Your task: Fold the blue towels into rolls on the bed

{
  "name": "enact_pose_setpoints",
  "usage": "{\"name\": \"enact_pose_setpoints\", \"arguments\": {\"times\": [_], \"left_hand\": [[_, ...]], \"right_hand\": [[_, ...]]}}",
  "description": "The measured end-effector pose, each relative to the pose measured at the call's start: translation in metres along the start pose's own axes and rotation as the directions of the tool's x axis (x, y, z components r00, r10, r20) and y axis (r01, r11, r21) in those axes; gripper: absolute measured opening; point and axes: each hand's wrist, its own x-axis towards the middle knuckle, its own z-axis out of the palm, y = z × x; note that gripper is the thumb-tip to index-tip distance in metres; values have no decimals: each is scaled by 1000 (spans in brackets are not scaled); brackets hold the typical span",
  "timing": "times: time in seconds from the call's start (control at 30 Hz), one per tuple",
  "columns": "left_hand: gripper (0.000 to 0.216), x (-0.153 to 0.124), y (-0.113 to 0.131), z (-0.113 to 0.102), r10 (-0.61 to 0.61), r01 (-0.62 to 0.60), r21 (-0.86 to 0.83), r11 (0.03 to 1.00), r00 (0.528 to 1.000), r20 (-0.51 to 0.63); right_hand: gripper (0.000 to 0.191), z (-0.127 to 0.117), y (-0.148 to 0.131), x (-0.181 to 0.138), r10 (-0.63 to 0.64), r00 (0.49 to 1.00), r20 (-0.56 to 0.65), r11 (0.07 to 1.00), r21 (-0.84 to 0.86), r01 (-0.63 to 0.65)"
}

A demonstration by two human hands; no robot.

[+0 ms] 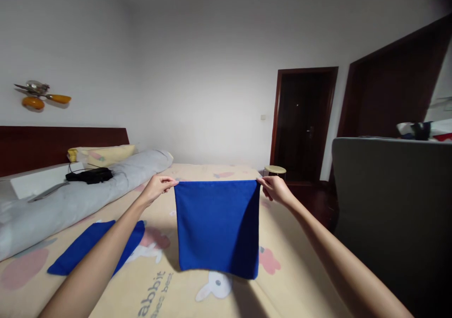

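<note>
A blue square cloth [215, 224], possibly a cushion cover, hangs upright and spread flat above the bed. My left hand [157, 188] pinches its upper left corner between thumb and fingers. The upper right corner is pinched the same way by my right hand [277, 188]. Its top edge is stretched straight between the two hands, and a shadow darkens its right side. On the bed to the left lies a second blue cloth [84, 245], partly hidden behind my left forearm.
The bed sheet [296, 256] is pale yellow with rabbit and carrot prints. A rolled grey quilt [141, 167] lies at left with a black item [90, 175] on it, near a yellow pillow [109, 155]. A round stool [275, 169] and a dark grey panel [388, 205] stand right.
</note>
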Motion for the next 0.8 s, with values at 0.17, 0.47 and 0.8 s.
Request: {"name": "enact_pose_setpoints", "arguments": {"times": [0.17, 0.47, 0.8], "left_hand": [[45, 18, -22, 16, -101, 98, -163, 982, 995, -14], [52, 66, -52, 54, -51, -4, -298, 954, 983, -176], [32, -60, -115, 53, 20, -15, -172, 985, 999, 30]], "right_hand": [[47, 20, 16, 21, 89, 996, -5, 984, 157, -88], [55, 52, 42, 63, 125, 978, -166, 906, 421, -44], [52, 56, 77, -75, -59, 998, 23, 967, 251, 52]]}}
